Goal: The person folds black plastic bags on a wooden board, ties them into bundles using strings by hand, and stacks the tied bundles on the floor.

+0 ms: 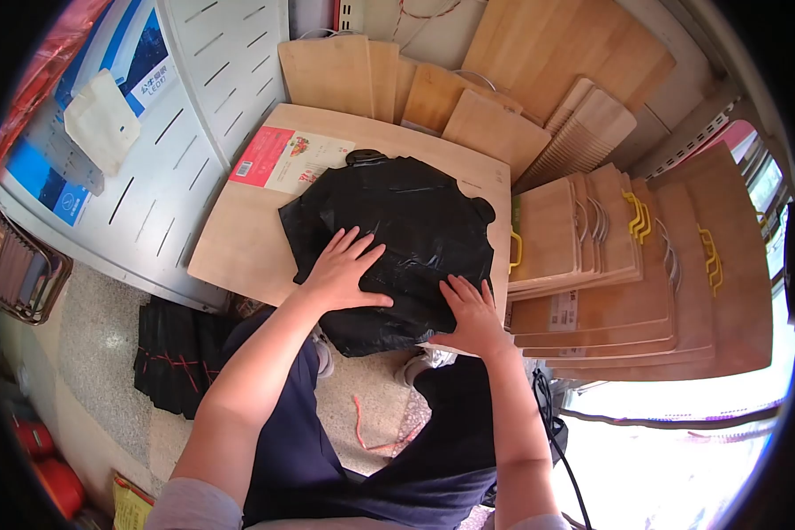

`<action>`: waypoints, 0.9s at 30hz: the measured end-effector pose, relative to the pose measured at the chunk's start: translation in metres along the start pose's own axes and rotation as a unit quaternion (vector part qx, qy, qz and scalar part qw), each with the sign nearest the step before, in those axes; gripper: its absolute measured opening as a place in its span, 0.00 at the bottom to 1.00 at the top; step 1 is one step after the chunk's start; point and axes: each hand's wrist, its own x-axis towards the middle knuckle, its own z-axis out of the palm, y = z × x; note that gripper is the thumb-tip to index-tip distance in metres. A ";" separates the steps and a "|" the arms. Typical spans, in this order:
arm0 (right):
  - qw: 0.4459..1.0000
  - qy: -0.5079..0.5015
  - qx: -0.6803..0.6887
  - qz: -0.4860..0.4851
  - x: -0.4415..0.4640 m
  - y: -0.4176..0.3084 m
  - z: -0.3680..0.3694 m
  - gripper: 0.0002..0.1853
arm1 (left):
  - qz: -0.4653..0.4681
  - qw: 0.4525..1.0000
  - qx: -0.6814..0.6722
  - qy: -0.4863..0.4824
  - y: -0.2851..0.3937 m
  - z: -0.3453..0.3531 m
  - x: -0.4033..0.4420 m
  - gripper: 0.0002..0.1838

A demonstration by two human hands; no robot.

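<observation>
A black plastic bag (397, 212), wrinkled and shiny, lies spread out on a pale wooden board (230, 230) in front of me. Across its left part rests my left hand (344, 274), fingers apart and palm down. My right hand (470, 314) presses on the bag's lower right edge with its fingers spread. Both hands are open and neither grips the plastic. The bag's near edge hangs past the front of the board. Partly under its upper left side is a red and cream printed label (283, 161) with a barcode.
Wooden cutting boards (552, 230), some with yellow handles, stand stacked at the right; more boards (327, 75) lean behind. On the left is a white slotted panel (172, 150). A black bundle tied with red string (172, 358) and an orange-red cord (359, 424) lie on the floor.
</observation>
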 end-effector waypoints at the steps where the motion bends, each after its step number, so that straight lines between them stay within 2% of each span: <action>1: 1.000 -0.010 -0.029 -0.003 0.000 0.000 0.002 0.39 | 0.003 1.000 -0.013 -0.003 -0.001 -0.003 -0.002 0.51; 5: 1.000 -0.016 0.024 0.006 0.002 0.015 0.007 0.34 | 0.007 1.000 0.011 -0.017 -0.008 -0.009 -0.010 0.54; 7: 0.993 -0.006 0.119 0.003 0.003 0.022 0.001 0.28 | -0.008 0.999 0.002 -0.040 -0.015 -0.010 -0.012 0.54; 8: 0.993 -0.006 0.119 0.003 0.003 0.027 0.000 0.28 | -0.015 1.000 -0.010 -0.022 -0.016 -0.012 -0.013 0.48; 10: 0.972 0.009 0.235 0.028 0.004 0.035 -0.005 0.23 | -0.034 0.999 0.006 -0.032 -0.023 -0.015 -0.015 0.44; 11: 0.971 0.010 0.235 0.028 0.004 0.039 -0.010 0.23 | -0.053 0.998 0.023 -0.040 -0.026 -0.018 -0.016 0.40; 12: 0.956 -0.034 0.279 0.088 0.003 0.036 -0.025 0.22 | -0.064 0.998 -0.006 -0.026 -0.025 -0.024 -0.017 0.31; 13: 0.932 -0.077 0.322 0.147 0.003 0.037 -0.033 0.21 | -0.063 0.998 -0.006 -0.026 -0.028 -0.028 -0.017 0.31; 16: 0.914 -0.078 0.367 0.155 0.000 0.057 -0.034 0.20 | -0.099 0.984 -0.120 -0.085 -0.037 -0.037 -0.019 0.22; 18: 0.890 -0.082 0.413 0.176 -0.001 0.066 -0.031 0.21 | -0.084 0.979 -0.153 -0.101 -0.046 -0.040 -0.018 0.23; 20: 0.902 -0.085 0.390 0.164 -0.004 0.066 -0.032 0.21 | -0.069 0.973 -0.185 -0.116 -0.046 -0.041 -0.018 0.24; 22: 0.914 -0.086 0.366 0.149 -0.002 0.060 -0.031 0.22 | -0.023 0.991 -0.085 -0.096 -0.031 -0.045 -0.015 0.29; 24: 0.974 -0.044 0.216 0.054 -0.001 0.048 -0.024 0.28 | 0.003 0.995 -0.051 -0.080 -0.005 -0.041 -0.011 0.35; 25: 0.974 -0.045 0.217 0.055 0.001 0.038 -0.024 0.28 | 0.018 0.996 -0.046 -0.070 0.007 -0.036 -0.009 0.37; 27: 0.995 -0.064 0.020 0.074 0.006 0.018 -0.026 0.34 | 0.084 0.995 -0.040 -0.033 0.021 -0.016 -0.003 0.38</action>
